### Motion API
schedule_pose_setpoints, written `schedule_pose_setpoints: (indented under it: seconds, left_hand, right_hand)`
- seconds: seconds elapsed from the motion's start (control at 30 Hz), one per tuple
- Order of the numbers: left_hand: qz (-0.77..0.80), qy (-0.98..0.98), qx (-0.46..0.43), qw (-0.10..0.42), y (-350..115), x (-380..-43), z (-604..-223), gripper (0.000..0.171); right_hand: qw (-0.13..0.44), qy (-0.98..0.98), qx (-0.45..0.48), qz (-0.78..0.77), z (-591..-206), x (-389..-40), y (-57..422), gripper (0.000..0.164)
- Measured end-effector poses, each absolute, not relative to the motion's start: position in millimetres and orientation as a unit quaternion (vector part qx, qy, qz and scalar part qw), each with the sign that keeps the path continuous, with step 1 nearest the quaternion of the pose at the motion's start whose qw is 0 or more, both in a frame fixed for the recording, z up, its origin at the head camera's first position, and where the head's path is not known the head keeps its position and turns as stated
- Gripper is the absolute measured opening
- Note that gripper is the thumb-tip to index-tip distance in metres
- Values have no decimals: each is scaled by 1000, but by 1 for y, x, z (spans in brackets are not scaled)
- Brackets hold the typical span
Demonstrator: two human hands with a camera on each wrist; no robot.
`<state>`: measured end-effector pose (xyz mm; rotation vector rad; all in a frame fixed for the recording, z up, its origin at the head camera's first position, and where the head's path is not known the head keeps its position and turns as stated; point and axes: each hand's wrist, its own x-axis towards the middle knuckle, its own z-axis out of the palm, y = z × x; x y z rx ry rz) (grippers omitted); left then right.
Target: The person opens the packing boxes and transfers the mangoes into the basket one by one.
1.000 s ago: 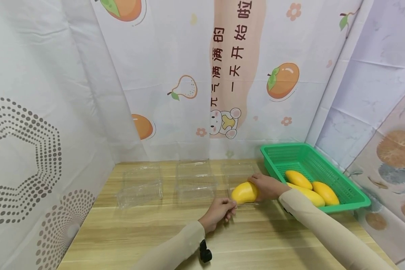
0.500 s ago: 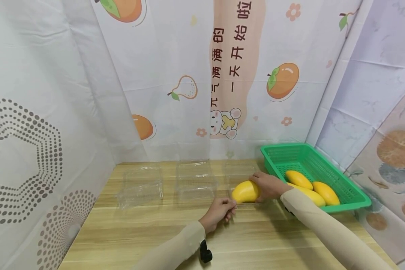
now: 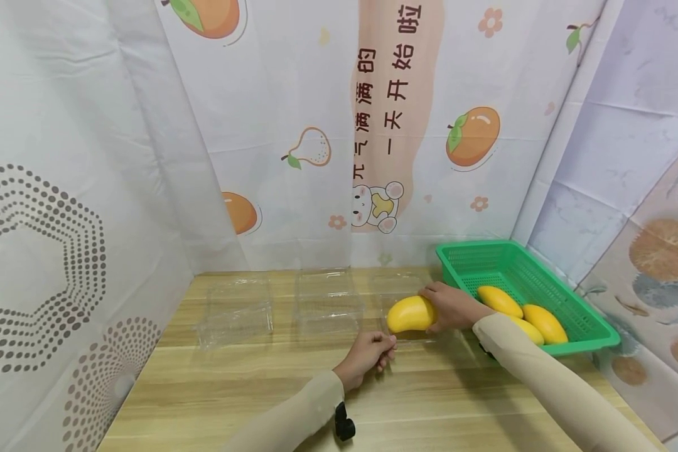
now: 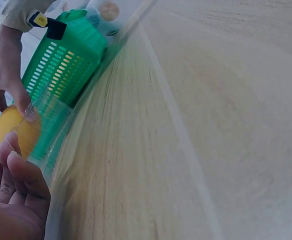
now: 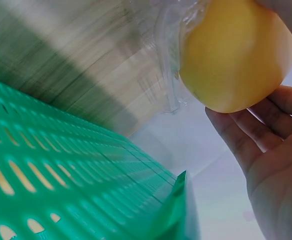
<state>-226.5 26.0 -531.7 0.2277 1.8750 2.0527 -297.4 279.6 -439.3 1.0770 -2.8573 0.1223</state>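
Observation:
My right hand grips a yellow mango over a clear plastic box at the right of the row. In the right wrist view, the fingers curl under one end of the mango, and the clear plastic lies beside it. My left hand pinches the near left edge of that same box between thumb and fingertips. The left wrist view has this hand low at the left, its fingertips at the thin clear edge, with the mango just beyond.
Right of the box stands a green basket holding several mangoes. Two more open clear boxes, a middle one and a left one, stand on the wooden table. Printed curtains hang behind and beside it.
My right hand has shifted the mango slightly away from me and to the right over the box. The left hand keeps its place at the box edge.

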Motion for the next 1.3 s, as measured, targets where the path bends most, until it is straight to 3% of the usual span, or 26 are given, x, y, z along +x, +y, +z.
schedule_pose_setpoints:
  seconds: [0.83, 1.3]
  left_hand:
    - [716, 666, 95, 187, 23, -228, -529, 35]
    - [719, 662, 98, 188, 21, -227, -530, 29]
  right_hand:
    - [86, -934, 342, 65, -411, -296, 278, 82]
    - [93, -945, 304, 79, -397, -292, 279, 85]
